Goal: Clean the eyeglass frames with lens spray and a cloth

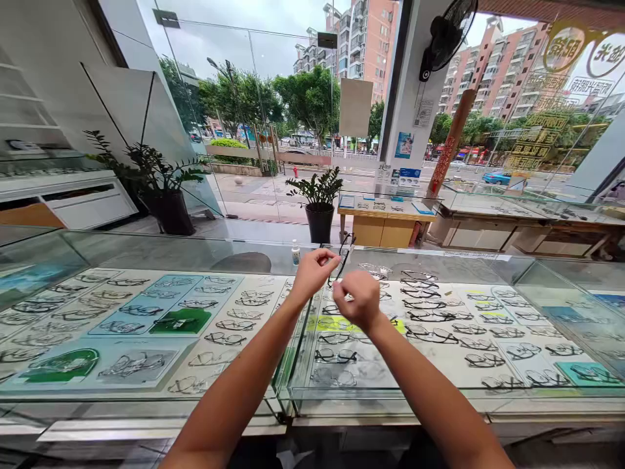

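Note:
A pair of dark-framed eyeglasses (346,256) is held up on edge above the glass counter, between my two hands. My left hand (315,270) pinches it with thumb and forefinger at its left side. My right hand (359,296) is closed, with fingers curled in close to the lower end of the glasses; what lies inside its grip is hidden. A small white bottle (295,252) stands on the counter just behind my left hand. Under both hands, through the glass top, rows of eyeglasses (336,355) lie on white boards.
The glass display case (293,391) spans the view, with more frames on blue and green trays (183,320) at left. Beyond it stand potted plants (319,218) and a wooden cabinet (368,229). Glass doors face the street, and a black fan (446,39) hangs on a pillar.

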Tool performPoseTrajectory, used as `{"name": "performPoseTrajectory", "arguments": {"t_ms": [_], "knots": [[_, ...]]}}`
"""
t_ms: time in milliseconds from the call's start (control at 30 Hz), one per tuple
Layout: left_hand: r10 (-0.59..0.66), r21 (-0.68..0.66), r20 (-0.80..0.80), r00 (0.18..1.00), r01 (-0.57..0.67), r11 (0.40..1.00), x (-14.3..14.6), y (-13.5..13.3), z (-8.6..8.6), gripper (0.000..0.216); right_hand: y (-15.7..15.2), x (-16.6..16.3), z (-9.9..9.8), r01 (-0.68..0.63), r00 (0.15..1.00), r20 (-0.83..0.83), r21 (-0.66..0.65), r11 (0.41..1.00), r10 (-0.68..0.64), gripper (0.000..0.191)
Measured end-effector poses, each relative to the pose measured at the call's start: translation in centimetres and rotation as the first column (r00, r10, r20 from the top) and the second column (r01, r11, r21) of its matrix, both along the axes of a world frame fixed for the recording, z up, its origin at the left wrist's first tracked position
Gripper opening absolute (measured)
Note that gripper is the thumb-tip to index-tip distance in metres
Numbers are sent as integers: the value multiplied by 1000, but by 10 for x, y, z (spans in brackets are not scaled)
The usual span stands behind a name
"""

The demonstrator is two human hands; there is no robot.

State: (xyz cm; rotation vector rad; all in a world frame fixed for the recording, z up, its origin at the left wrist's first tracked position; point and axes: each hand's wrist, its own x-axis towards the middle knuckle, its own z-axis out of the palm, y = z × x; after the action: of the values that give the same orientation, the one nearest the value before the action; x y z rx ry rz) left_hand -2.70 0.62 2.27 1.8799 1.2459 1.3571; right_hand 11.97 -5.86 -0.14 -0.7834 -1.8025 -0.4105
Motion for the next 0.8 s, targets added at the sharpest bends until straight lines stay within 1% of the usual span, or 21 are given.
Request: {"name": "performPoseTrajectory", "arguments": {"t_ms": [33,67,133,200,267,300,367,500,567,700,800], "knots": [[-30,-24,127,991,33,999,2,3,-7,33,7,12,-6,28,994,-105,-43,999,-33,39],[-61,-47,236,970,74,996,5,5,-15,34,13,22,-11,30,981,-187,-114,993,-51,36],[-116,-87,393,912,162,983,13,7,-29,35,24,34,-20,-34,951,-303,-284,958,-56,27],[-148,-105,483,863,224,969,20,7,-40,35,31,38,-28,-149,924,-381,-436,888,-32,23],[-165,-111,520,838,258,960,24,7,-47,35,36,38,-35,-267,898,-440,-520,811,13,26],[-172,-113,528,832,269,957,25,7,-50,35,37,38,-37,-313,885,-464,-538,783,35,27],[-189,-110,538,821,292,950,24,8,-53,36,39,37,-41,-380,860,-506,-546,747,67,28],[-240,-80,568,787,343,936,24,10,-58,37,40,37,-43,-452,821,-563,-538,712,96,28],[-258,-73,574,777,362,929,24,11,-59,38,40,38,-43,-461,814,-574,-540,704,93,28],[-248,-62,554,794,337,939,23,13,-61,37,41,41,-40,-418,827,-560,-551,722,52,30],[-218,-51,534,817,289,956,20,15,-60,39,41,47,-36,-338,841,-540,-537,773,-8,31]]}}
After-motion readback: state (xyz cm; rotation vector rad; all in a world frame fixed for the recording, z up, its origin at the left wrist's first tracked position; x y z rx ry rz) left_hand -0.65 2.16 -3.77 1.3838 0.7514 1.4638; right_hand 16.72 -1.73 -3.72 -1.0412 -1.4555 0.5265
